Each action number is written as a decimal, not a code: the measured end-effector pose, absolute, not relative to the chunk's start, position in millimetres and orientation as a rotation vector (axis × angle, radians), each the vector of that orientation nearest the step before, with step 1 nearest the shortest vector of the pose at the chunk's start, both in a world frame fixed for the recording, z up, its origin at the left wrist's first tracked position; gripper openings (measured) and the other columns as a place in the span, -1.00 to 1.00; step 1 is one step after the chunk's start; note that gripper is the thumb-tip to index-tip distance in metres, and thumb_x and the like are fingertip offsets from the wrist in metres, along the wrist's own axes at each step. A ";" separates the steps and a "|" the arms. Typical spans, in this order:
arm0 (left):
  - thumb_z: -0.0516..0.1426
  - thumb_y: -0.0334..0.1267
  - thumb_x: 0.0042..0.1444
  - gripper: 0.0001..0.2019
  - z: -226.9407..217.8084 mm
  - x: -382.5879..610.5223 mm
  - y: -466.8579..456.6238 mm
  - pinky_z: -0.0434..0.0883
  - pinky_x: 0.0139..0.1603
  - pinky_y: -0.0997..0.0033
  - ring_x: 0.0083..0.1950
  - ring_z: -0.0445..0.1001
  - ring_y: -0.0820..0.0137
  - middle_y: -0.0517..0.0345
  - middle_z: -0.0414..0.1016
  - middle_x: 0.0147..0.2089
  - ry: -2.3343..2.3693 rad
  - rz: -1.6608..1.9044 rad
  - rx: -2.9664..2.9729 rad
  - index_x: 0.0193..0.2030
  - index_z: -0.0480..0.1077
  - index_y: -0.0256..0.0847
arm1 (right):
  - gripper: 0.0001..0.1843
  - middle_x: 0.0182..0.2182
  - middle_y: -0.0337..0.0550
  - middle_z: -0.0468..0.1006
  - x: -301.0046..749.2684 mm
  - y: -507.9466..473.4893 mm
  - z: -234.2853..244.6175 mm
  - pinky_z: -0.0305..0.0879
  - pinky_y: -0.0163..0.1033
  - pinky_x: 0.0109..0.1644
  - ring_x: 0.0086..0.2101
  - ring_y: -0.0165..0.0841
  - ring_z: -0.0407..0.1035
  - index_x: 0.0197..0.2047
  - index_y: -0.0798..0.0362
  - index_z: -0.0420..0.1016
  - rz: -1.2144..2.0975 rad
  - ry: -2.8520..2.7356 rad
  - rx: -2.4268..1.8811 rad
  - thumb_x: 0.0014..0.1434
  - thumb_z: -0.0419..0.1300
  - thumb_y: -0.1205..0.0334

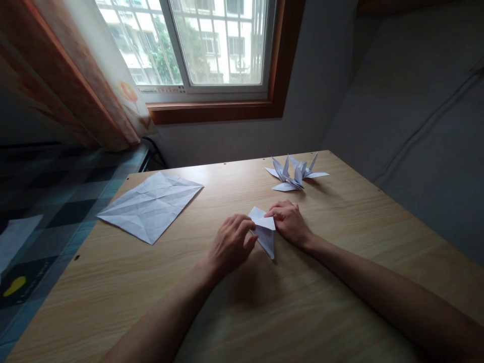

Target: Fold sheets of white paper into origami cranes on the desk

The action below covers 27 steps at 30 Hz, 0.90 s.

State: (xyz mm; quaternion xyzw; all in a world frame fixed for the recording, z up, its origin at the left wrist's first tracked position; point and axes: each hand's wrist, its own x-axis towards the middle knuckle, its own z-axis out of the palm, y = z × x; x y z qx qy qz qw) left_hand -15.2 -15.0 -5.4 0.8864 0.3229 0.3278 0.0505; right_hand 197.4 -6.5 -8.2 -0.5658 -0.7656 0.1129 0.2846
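Note:
A partly folded piece of white origami paper (266, 233) lies near the middle of the table, one narrow point facing me. My left hand (234, 241) is at its left edge, fingers curled and the fingertips on the paper. From the other side, my right hand (290, 221) pinches the paper's right corner between thumb and fingers. Beyond my right hand stand folded paper cranes (288, 174), grouped close together with wings and necks raised. To the left lies an unfolded white sheet (153, 204) covered in creases.
The light wooden table (340, 282) has its far edge below a barred window (223, 45). At the left are a checked bed cover (75, 201) and an orange curtain (75, 65). A cable (427, 121) runs along the right wall.

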 end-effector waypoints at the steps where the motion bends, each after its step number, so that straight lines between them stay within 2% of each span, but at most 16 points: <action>1: 0.07 -0.38 0.17 -0.84 -6.9 -16.7 -13.3 0.42 -0.04 0.20 -0.08 0.44 0.25 -0.04 0.48 -0.10 1.042 1.080 2.641 -0.10 0.35 -0.23 | -0.79 -0.25 -0.14 0.63 199.0 -6.1 -9.1 0.14 -0.03 -0.01 -0.15 -0.21 0.36 -0.28 -0.05 0.65 0.291 -2.085 -1.490 0.18 0.18 0.38; 4: 0.02 -0.49 0.08 -0.68 -7.9 -18.9 -8.8 0.38 0.08 0.16 0.06 0.42 0.24 -0.03 0.49 0.03 1.004 0.975 2.637 -0.02 0.36 -0.22 | -0.75 -0.22 -0.11 0.62 206.0 -9.1 -12.4 0.17 -0.07 -0.01 -0.15 -0.21 0.36 -0.18 -0.03 0.64 0.212 -2.236 -1.366 0.24 0.13 0.38; 6: 0.02 -0.49 0.09 -0.68 -6.8 -18.3 -7.5 0.34 0.13 0.13 0.11 0.42 0.24 0.05 0.52 0.04 0.921 0.784 2.701 -0.04 0.41 -0.18 | -0.70 -0.19 -0.06 0.61 210.6 -14.7 -12.3 0.20 -0.10 -0.01 -0.15 -0.22 0.36 -0.09 0.01 0.60 0.142 -2.359 -1.289 0.28 0.06 0.40; 10: 0.04 -0.32 0.22 -0.81 -2.9 -14.0 -10.0 0.34 0.12 0.10 0.10 0.46 0.21 0.05 0.54 0.05 0.951 0.627 2.767 -0.12 0.45 -0.17 | -0.68 -0.07 -0.03 0.58 214.0 -30.3 -3.9 0.19 -0.06 0.07 -0.07 -0.18 0.36 0.00 0.08 0.54 0.078 -2.491 -1.253 0.24 0.08 0.38; 13: 0.12 -0.15 0.21 -0.80 0.6 -10.3 -14.0 0.35 0.09 0.09 0.09 0.47 0.16 -0.02 0.54 0.04 0.984 0.566 2.818 -0.13 0.44 -0.20 | -0.70 -0.01 0.00 0.56 209.1 -40.2 0.8 0.18 -0.03 0.14 0.01 -0.14 0.35 -0.02 0.11 0.55 0.097 -2.434 -1.330 0.23 0.11 0.27; 16: 0.19 -0.05 0.13 -0.69 2.8 -7.9 -17.9 0.34 0.12 0.07 0.12 0.46 0.11 -0.09 0.52 0.07 1.000 0.512 2.851 -0.10 0.42 -0.22 | -0.51 0.12 0.16 0.45 201.6 -47.0 -1.3 0.15 0.03 0.21 0.11 -0.05 0.29 0.13 0.22 0.44 0.074 -2.433 -1.399 0.25 0.11 0.08; 19: 0.21 0.01 0.10 -0.61 3.5 -7.0 -20.5 0.33 0.14 0.05 0.15 0.44 0.07 -0.13 0.49 0.10 1.011 0.500 2.850 -0.07 0.40 -0.23 | -0.33 0.25 0.26 0.27 198.2 -53.6 -5.5 0.05 0.09 0.29 0.24 0.00 0.14 0.28 0.32 0.24 0.073 -2.489 -1.443 0.26 0.07 0.01; 23: 0.19 0.09 0.10 -0.55 4.2 -7.9 -20.9 0.32 0.16 0.03 0.17 0.44 0.07 -0.18 0.46 0.14 1.003 0.512 2.837 -0.04 0.40 -0.24 | -0.30 0.32 0.25 0.14 202.6 -68.7 -4.4 -0.06 0.18 0.33 0.31 0.01 0.00 0.35 0.25 0.12 0.109 -2.556 -1.471 0.28 0.01 0.00; 27: 0.21 0.07 0.08 -0.55 5.9 -10.0 -18.9 0.33 0.16 0.03 0.14 0.46 0.08 -0.18 0.45 0.16 1.016 0.489 2.845 -0.02 0.40 -0.23 | -0.32 0.32 0.17 0.17 211.6 -84.7 2.2 -0.09 0.21 0.34 0.31 -0.01 0.02 0.36 0.14 0.12 0.180 -2.592 -1.421 0.27 0.04 0.00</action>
